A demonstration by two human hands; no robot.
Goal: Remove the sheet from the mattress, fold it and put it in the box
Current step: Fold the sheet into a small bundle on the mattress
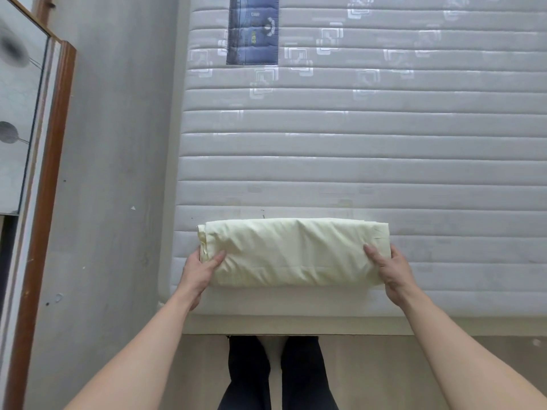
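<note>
Done: pale yellow folded cotton sheet (296, 253) off grey quilted mattress (355, 143).
Hands: left hand (199, 269), right hand (392, 269) grip its ends.
Left: boxing; box unseen.

The fingers of the left hand (199, 269) and right hand (390, 269) vanish beneath the ends of the folded sheet (293, 252). The mattress (355, 149) runs past the top and right edges; its blue label (253, 29) is unreadable. The framed mirror (20, 113) shows blurred shapes.
</note>
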